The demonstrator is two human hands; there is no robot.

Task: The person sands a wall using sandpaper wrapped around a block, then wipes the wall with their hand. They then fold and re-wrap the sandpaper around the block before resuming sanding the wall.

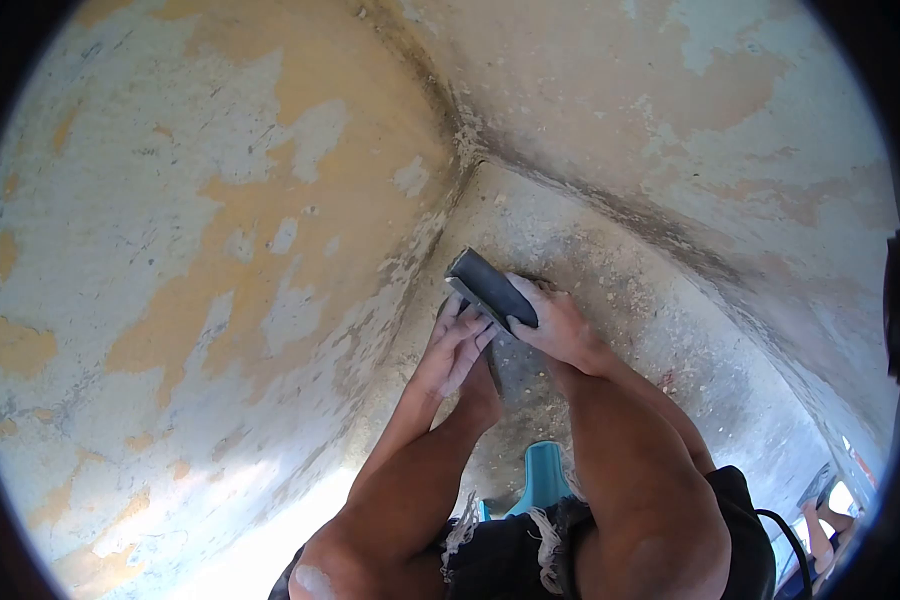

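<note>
My right hand [555, 325] is closed around a hand sanding block [492, 287], with a dark rounded grip and a thin flat plate along its lower left side. The block is tilted, its far end pointing up and left. My left hand [457, 350] is just below the plate, fingers spread and touching its underside; some fingertips are hidden behind it. White dust coats the fingers of both hands. The block is held in the air between my shins, above the floor.
Walls with patchy, peeling paint rise on the left [240, 250] and right [710, 130], meeting in a corner ahead. The concrete floor [530, 215] carries dust and flakes. A turquoise plastic stool [543, 475] is beneath me. Part of another person [820, 535] shows at the lower right.
</note>
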